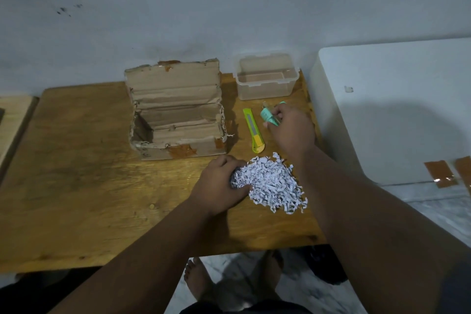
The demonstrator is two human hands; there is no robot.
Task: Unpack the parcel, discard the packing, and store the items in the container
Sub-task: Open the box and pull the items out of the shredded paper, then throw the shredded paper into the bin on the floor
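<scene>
An opened cardboard parcel (175, 112) stands on the wooden table (89, 173), its flaps up and its inside looking empty. A heap of white shredded paper (275, 183) lies in front of it to the right. My left hand (219, 186) is closed on the heap's left edge. My right hand (290, 127) holds a small teal item (267, 115) just above the table, below the clear plastic container (266, 76). The container stands lidless and looks empty at the table's far right.
A green and yellow utility knife (253, 132) lies between the parcel and my right hand. A white box-like surface (395, 109) with brown tape strips (441, 173) stands right of the table. A wall runs behind. Bare feet (201, 280) show below the table edge.
</scene>
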